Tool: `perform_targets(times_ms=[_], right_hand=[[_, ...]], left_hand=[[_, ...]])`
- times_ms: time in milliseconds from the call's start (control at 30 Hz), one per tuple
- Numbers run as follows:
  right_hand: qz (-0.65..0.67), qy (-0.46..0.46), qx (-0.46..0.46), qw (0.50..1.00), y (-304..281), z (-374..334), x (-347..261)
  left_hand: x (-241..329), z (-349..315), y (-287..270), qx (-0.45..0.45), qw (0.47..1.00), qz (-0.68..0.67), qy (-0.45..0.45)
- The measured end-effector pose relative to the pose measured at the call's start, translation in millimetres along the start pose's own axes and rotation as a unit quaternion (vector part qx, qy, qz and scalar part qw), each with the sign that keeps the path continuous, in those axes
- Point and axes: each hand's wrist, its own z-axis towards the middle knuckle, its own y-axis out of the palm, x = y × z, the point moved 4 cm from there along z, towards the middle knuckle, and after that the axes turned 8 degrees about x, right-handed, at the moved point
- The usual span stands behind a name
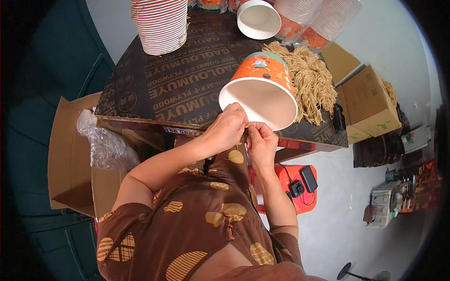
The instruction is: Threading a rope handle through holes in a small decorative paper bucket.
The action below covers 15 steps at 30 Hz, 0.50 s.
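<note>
A large orange paper tub point(276, 71) with a green base band lies on its side on the dark table, its white open mouth facing me. Just in front of its lower rim my two hands meet. My left hand point(228, 127) and my right hand point(261, 141) are both closed in a pinch, fingertips nearly touching, on a thin tan cord point(237, 149) whose loose end hangs below. Fingers hide most of the cord, and I cannot tell whether it is fastened to the tub. A heap of the same tan cords point(309, 77) lies right of the tub.
Stacked tubs point(161, 25) stand at the table's far left; a white-mouthed tub point(258, 19) and wrapped stacks point(328, 21) are at the back. Left below is an open carton point(70, 154) with clear plastic point(110, 145). A red stool point(307, 187) holds a phone and black device. Cartons point(370, 98) stand right.
</note>
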Motion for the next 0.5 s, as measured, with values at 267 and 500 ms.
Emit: perform_targets(times_ms=[267,500], right_hand=[[0.020,-0.008,0.013,1.000,-0.4,2.4,6.0],[0.003,-0.008,0.023,1.000,-0.2,-0.3,1.7]], left_hand=[[4.1,-6.5,-0.6,-0.012,1.000,0.022,0.005],[0.9,-8.3,5.9,-0.023,0.996,0.067,0.052]])
